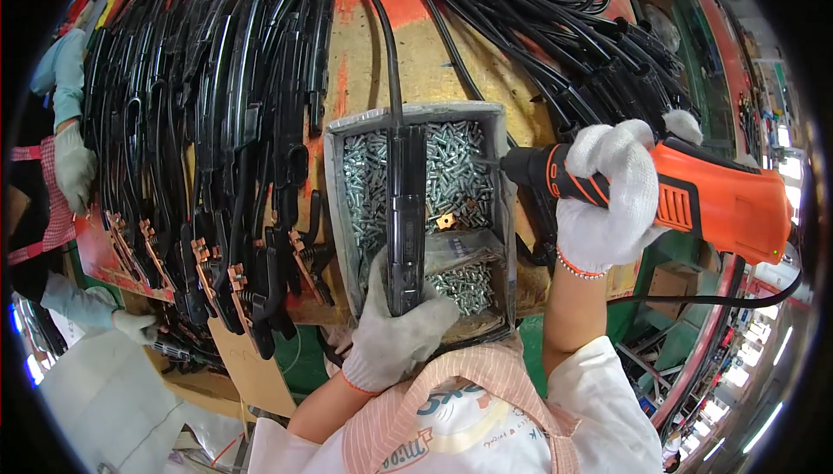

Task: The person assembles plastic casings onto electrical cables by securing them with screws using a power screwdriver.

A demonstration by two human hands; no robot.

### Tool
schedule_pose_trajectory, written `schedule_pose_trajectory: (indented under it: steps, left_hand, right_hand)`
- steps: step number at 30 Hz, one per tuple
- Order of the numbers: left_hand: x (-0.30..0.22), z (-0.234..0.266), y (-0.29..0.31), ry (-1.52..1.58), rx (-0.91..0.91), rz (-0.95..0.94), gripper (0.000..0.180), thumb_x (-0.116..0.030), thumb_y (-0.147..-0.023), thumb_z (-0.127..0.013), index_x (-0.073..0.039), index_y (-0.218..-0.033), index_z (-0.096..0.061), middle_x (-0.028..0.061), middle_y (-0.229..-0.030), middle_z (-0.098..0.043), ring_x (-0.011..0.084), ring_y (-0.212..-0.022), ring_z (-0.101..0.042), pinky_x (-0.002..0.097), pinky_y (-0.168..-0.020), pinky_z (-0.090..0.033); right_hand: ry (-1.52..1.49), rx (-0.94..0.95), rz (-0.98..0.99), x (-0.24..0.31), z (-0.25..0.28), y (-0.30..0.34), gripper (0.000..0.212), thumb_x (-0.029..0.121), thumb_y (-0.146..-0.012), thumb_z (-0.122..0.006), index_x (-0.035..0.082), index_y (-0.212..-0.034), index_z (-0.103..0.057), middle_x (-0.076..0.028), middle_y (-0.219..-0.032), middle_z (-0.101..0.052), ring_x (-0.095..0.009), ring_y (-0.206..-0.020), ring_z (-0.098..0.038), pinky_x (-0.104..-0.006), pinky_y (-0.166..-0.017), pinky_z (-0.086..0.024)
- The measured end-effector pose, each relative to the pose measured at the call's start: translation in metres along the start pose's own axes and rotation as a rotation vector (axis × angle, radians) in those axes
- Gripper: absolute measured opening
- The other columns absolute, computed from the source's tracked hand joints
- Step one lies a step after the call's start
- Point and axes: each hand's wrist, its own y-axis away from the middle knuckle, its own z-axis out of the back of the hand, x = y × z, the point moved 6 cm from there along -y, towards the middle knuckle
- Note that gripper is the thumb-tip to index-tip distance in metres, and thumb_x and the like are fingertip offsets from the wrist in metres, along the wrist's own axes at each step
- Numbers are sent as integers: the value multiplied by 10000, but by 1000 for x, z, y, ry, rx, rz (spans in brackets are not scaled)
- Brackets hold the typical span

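My gloved left hand (390, 335) is closed around the lower end of a black plastic handle (406, 214), from whose top a black cable (382, 32) runs away from me. The handle lies lengthwise over a grey bin (416, 112) of loose silver screws (366, 183). A small brass-coloured piece (446, 221) rests among the screws, right of the handle. In my gloved right hand (612, 183) is an orange and black electric screwdriver (724, 201), held level. Its nose points left, by the bin's right wall.
Rows of black cabled handles (234, 101), some with copper ends (204, 257), cover the table's left side. More cables (521, 6) lie heaped at the far right. The tool's power cord (703, 302) loops at right. A co-worker's gloved hands (76, 166) are at far left.
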Motion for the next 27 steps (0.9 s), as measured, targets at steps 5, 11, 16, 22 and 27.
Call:
schedule_pose_trajectory:
  steps: [5,11,16,22,27]
  left_hand:
    - [-8,-20,3,96,-2,10,882,13,-814,-692,-169,-1492,-157,60,-859,-590,119,-510,-546,253,-413,-435]
    - [-26,-38,13,-226,38,-65,853,27,-832,-632,-115,-1497,-118,121,-1067,-628,148,-598,-598,277,-462,-508]
    - [-24,-39,14,-124,90,-168,806,16,-841,-623,-86,-1481,-145,120,-1139,-613,186,-738,-653,330,-538,-571]
    - [-25,-41,13,-32,278,-234,740,15,-851,-620,-69,-1453,-198,134,-1181,-608,231,-917,-678,363,-649,-615]
    - [-22,-38,13,38,300,-247,685,2,-874,-618,-61,-1421,-212,153,-1218,-590,252,-913,-680,387,-658,-623]
  right_hand:
    - [705,60,327,30,24,5,400,74,-912,-555,2,-1278,-410,-48,-751,-351,-165,-608,-355,-288,-530,-306]
    - [-211,85,-85,64,-8,-2,262,94,-943,-553,126,-1192,-477,52,-685,-373,-76,-590,-353,-203,-540,-328]
    - [-551,84,-37,83,-30,13,263,46,-943,-468,61,-1202,-432,31,-666,-295,-70,-542,-333,-188,-608,-394]
    - [-234,36,56,80,-33,45,410,41,-942,-419,45,-1346,-349,33,-674,-273,-80,-569,-315,-239,-827,-408]
    - [-247,-54,37,75,-35,52,567,30,-923,-434,67,-1461,-257,20,-688,-246,-96,-553,-280,-246,-744,-436]
